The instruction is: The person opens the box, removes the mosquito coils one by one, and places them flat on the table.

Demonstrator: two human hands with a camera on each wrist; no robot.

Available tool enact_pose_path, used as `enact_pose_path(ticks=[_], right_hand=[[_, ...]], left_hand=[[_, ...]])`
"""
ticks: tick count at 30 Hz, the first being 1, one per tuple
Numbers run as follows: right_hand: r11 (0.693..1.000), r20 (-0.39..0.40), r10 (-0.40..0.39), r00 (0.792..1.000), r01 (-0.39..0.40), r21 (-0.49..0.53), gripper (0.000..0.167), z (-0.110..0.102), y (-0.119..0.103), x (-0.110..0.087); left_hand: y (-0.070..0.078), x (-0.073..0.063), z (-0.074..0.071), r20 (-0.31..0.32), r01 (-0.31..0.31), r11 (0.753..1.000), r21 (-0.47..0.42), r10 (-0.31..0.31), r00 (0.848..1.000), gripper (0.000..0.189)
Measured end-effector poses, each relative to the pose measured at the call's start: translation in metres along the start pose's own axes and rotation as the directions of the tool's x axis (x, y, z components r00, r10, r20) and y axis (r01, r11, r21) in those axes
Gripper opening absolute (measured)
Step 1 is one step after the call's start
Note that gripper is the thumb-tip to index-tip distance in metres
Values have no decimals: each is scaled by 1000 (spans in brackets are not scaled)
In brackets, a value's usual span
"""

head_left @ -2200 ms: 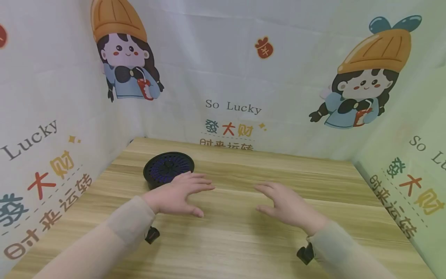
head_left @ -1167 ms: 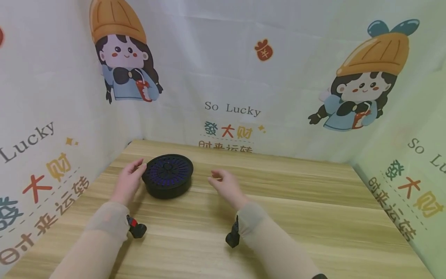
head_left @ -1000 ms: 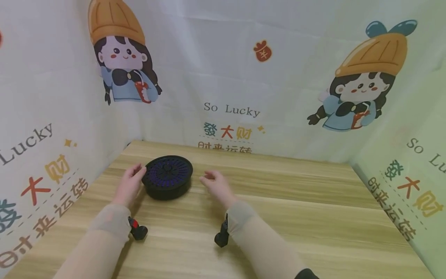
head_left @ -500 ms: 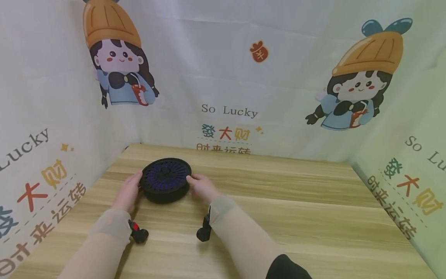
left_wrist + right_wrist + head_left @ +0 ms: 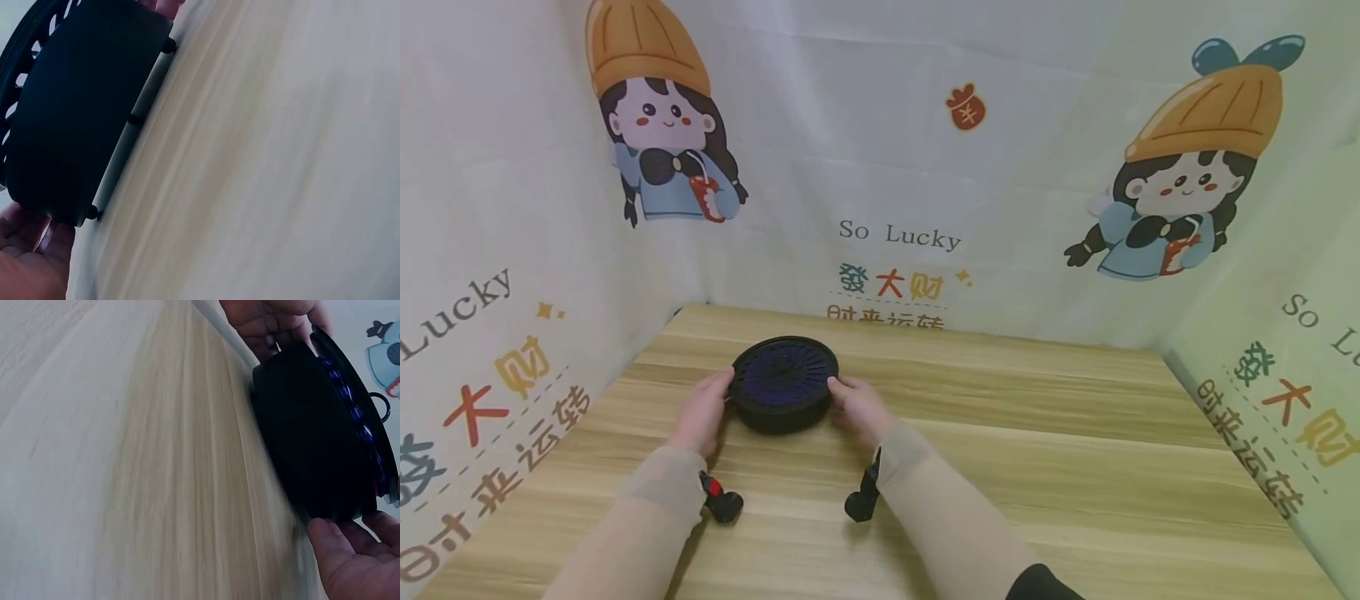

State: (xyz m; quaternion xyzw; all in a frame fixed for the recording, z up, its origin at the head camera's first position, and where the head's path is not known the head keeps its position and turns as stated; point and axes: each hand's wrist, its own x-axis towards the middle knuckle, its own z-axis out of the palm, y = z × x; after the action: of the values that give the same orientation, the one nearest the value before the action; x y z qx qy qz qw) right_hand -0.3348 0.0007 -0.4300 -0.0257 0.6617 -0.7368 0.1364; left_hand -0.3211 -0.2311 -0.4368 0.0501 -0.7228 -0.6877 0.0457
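Observation:
A round black mosquito coil holder (image 5: pixel 784 387) with a slotted lid, purple-blue beneath the slots, is at the left-middle of the table. My left hand (image 5: pixel 702 412) grips its left side, fingers against the wall and rim. On the opposite side my right hand (image 5: pixel 861 408) holds it, thumb on the rim. In the left wrist view small feet show under the holder (image 5: pixel 87 112), close to the tabletop. A small ring stands up from the lid in the right wrist view, where curled fingertips of the right hand (image 5: pixel 359 565) press the wall. Whether the feet touch the wood I cannot tell.
The wood-grain table (image 5: pixel 1075 467) reaches back to a pale printed cloth (image 5: pixel 880 150), which also hangs along the left and right sides. A small black wrist camera (image 5: pixel 724 504) hangs under the left wrist, another black camera (image 5: pixel 861 500) under the right.
Both hands have come from above the table to the sides of the mosquito coil holder and taken hold of it. Over the last half second it has shifted a little to the right with them.

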Motion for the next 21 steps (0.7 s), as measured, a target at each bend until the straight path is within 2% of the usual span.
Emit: enact_pose_path(ticks=[7,12,17,21], right_hand=[[1000,18,-6,1000,6,15,53,-35,1,-10],[1000,17,-3,1000,3,15,54,-63,-1,-19],[999,-8,2,1000,-2,44,55,-90,-2,-29],[996,-48,12,999,-7,90,54,-108,-2,-39]], left_hand=[[0,-6,34,-13,-15,999,-38,15,1000,51],[-2,-10,55,41,-40,997,-59,42,998,48],[-3,-14,77,117,-22,993,-120,36,992,45],[-3,-19,96,142,-13,985,-173,38,989,43]])
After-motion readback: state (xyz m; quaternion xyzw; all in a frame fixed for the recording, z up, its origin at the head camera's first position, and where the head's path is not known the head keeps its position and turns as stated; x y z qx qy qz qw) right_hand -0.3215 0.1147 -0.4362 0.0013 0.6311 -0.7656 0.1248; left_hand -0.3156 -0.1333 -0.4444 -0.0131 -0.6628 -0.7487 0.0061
